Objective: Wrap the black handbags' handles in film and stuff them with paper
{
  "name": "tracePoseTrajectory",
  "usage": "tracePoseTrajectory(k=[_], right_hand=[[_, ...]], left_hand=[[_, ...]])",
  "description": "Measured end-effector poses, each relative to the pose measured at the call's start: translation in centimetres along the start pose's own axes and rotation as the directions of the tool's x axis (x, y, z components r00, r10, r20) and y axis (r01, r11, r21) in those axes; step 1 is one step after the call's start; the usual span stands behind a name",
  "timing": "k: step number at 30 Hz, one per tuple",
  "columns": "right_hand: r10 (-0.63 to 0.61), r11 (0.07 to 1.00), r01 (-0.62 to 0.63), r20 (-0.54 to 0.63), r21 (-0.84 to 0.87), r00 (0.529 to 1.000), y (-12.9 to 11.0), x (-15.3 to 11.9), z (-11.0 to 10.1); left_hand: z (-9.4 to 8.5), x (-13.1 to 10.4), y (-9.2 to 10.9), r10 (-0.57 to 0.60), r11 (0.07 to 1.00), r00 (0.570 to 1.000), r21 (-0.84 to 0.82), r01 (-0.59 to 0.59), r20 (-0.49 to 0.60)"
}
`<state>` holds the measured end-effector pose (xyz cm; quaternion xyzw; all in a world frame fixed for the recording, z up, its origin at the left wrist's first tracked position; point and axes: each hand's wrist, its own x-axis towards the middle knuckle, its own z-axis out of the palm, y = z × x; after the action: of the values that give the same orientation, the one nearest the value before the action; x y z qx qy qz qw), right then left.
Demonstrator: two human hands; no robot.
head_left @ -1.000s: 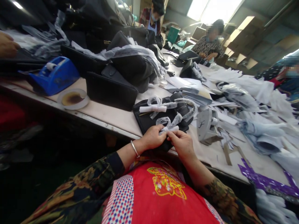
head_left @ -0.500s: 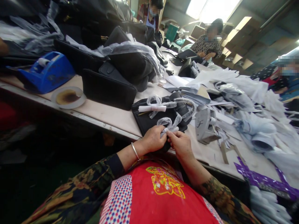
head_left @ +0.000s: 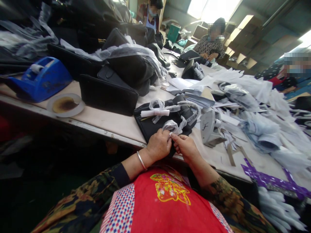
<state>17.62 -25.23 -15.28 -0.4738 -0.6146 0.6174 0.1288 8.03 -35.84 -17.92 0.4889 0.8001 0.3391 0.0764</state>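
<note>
A black bag lies at the table's front edge, with clear-wrapped straps looped over it. Over the bag's near part, my left hand has its fingers closed round the wrapped strap. My right hand meets it from the right, thumb and forefinger pinched on a small white piece at the same strap. A rolled white paper sits on the bag beyond my hands.
A blue tape dispenser and a tape roll are at the left, beside an upright black bag. To the right stand a grey dispenser, purple wrapping and heaped white wrapping. A person works across the table.
The view has shifted a little, so the table things sit slightly further left. My hands stay together at the strap; less of the white piece shows between my fingers.
</note>
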Motion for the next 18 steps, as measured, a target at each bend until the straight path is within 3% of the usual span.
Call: tracePoseTrajectory(k=[3, 11, 14, 18], right_hand=[[-0.028, 0.996, 0.023, 0.066, 0.082, 0.997, 0.1, -0.4, -0.4], [0.018, 0.986, -0.032, 0.088, 0.166, 0.996, -0.1, -0.7, -0.3], [-0.032, 0.984, 0.02, 0.067, 0.179, 0.997, -0.2, -0.7, -0.2], [-0.169, 0.978, 0.163, 0.034, 0.133, 0.985, -0.1, -0.5, 0.1]], left_hand=[[-0.1, 0.4, -0.3, -0.005, 0.998, 1.0, -0.062, 0.004, -0.011], [-0.5, 0.9, -0.7, 0.006, 0.956, 0.999, -0.294, -0.016, -0.037], [-1.3, 1.2, -0.6, -0.071, 0.882, 0.995, -0.461, 0.095, 0.07], [-2.2, 1.5, -0.4, -0.155, 0.699, 0.944, -0.642, 0.314, 0.292]])
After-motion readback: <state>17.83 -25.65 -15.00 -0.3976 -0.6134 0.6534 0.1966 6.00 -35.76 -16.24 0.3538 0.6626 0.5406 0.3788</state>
